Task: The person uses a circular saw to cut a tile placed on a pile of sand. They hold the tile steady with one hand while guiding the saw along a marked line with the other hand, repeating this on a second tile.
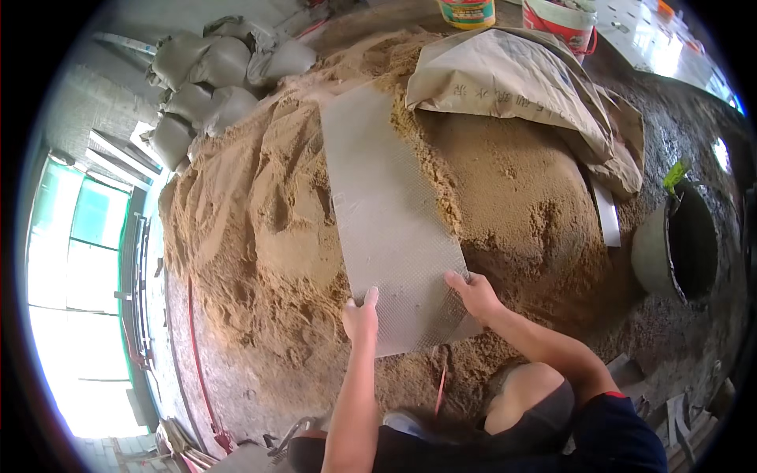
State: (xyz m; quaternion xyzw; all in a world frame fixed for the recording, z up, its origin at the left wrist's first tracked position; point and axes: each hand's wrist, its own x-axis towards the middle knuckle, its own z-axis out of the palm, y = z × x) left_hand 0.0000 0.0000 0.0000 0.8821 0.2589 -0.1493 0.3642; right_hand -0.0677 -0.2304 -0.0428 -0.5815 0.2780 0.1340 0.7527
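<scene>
A long grey sheet (390,197) with a fine mesh-like pattern slopes up across a big heap of brown sand (292,197). My left hand (360,317) grips the left edge near its lower end, thumb on top and fingers hidden beneath. On the opposite edge, a little higher up, my right hand (476,299) holds it the same way. The far end of the sheet rests against the sand near the top of the heap. Loose sand lies along its right edge.
A brown paper sack (505,75) covers the heap's back right. Beyond stand two buckets (467,13); a dark tub (658,244) is at right. Several filled bags (217,63) pile up at back left. A red hose or cord (195,347) runs along the left floor.
</scene>
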